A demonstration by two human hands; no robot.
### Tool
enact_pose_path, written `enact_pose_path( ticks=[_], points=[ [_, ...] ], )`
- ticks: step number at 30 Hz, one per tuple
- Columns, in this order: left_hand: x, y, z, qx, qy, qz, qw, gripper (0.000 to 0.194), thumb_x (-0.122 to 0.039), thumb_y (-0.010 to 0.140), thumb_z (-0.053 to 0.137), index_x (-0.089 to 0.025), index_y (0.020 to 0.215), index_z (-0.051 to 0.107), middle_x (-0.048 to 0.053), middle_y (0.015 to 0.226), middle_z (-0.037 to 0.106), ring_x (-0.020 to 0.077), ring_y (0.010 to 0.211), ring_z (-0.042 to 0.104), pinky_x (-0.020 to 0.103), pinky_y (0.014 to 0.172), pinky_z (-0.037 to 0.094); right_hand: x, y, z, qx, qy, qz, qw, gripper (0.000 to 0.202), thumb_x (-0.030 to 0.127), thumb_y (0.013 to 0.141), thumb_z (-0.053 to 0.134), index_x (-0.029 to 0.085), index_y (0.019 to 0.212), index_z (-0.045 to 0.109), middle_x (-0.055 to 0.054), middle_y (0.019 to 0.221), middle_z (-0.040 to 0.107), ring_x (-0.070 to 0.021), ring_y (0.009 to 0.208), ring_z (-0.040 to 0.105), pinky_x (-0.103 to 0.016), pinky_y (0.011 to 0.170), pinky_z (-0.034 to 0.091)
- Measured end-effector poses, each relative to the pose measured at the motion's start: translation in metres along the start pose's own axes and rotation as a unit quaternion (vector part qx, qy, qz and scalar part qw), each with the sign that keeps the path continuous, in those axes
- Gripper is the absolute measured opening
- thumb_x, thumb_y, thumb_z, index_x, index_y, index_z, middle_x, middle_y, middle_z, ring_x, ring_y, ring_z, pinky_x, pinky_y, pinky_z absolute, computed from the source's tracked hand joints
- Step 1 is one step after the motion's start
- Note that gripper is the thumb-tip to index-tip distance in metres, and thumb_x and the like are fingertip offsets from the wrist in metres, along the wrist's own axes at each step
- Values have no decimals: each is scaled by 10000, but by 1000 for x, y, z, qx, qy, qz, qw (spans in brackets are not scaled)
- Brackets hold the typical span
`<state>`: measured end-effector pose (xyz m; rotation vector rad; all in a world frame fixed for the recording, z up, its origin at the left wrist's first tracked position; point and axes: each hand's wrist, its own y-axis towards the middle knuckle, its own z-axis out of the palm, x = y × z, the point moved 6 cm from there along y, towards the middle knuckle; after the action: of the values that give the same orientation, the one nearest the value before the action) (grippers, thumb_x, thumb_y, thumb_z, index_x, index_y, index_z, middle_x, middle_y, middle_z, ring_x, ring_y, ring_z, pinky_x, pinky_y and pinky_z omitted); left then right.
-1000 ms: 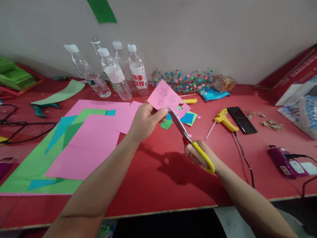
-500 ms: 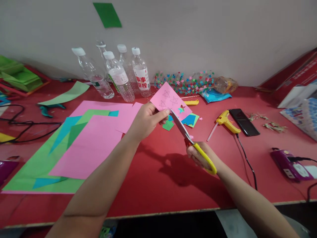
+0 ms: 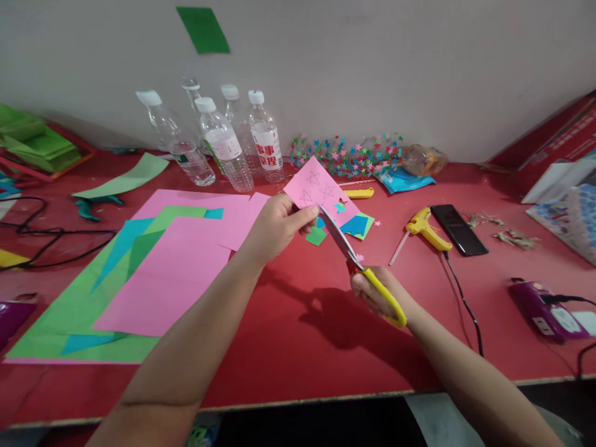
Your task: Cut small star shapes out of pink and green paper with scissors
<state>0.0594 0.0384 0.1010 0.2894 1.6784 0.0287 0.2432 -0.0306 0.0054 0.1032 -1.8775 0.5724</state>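
My left hand (image 3: pixel 282 225) pinches the lower left edge of a small sheet of pink paper (image 3: pixel 316 186) between thumb and fingers. Several stars are drawn in dark line on this sheet. My right hand (image 3: pixel 375 292) is wrapped round the yellow handles of a pair of scissors (image 3: pixel 342 239). The blades point up and left, with their tips at the paper's lower edge, close to my left thumb. Beneath the paper, blue and green paper scraps (image 3: pixel 356 225) and small cut stars (image 3: pixel 377 223) lie on the red table (image 3: pixel 298 347).
Several plastic bottles (image 3: pixel 267 143) stand by the wall. Star confetti in a clear container (image 3: pixel 347 154) lies right of them. Coloured sheets (image 3: pixel 170 279) cover the left side. On the right are a yellow glue gun (image 3: pixel 427 228), a phone (image 3: pixel 459 230) and a purple power socket (image 3: pixel 542 313).
Almost nothing differs. The view has shifted very slightly, and both hands, the pink paper and the scissors keep their places.
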Motion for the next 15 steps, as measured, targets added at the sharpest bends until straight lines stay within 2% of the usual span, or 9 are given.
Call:
enact_pose_path(
  ticks=[15],
  points=[
    [5,1,-2,-3,-4,-14,1000,174,-251,758,625,-142,625,598,-5,558,585,89,515,536,215,519,449,-3,0,0,19,-2,-3,1000,406,522,837,515,203,600,433,81,405,382,-55,317,363,-167,316,280]
  ],
)
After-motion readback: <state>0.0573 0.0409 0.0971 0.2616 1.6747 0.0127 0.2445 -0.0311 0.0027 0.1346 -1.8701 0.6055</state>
